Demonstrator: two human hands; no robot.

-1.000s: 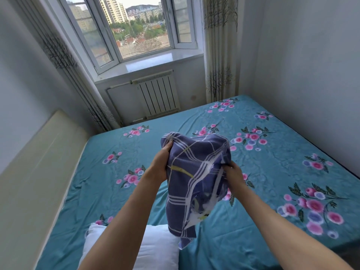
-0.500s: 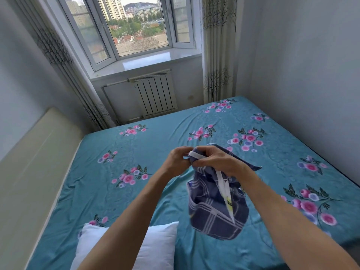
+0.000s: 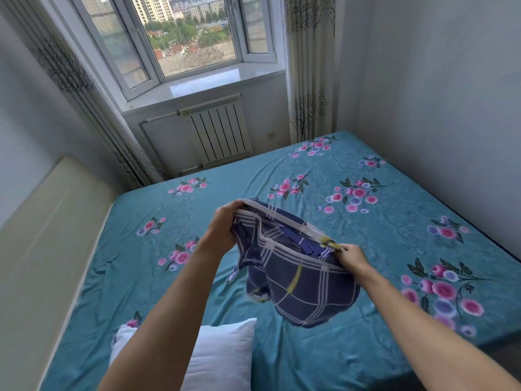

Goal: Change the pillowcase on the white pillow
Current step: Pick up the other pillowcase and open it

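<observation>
Since a moment ago left hand (image 3: 224, 225) and right hand (image 3: 349, 256) have moved apart, each gripping the hem of the navy plaid fabric pillowcase (image 3: 296, 277), spreading its mouth open above the bed, ready for the bare white pillow (image 3: 222, 359) lying below.

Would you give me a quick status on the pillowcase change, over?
Left hand and right hand grip blue plaid pillowcase, mouth held open. White pillow bare on bed. Nothing in the way.
</observation>
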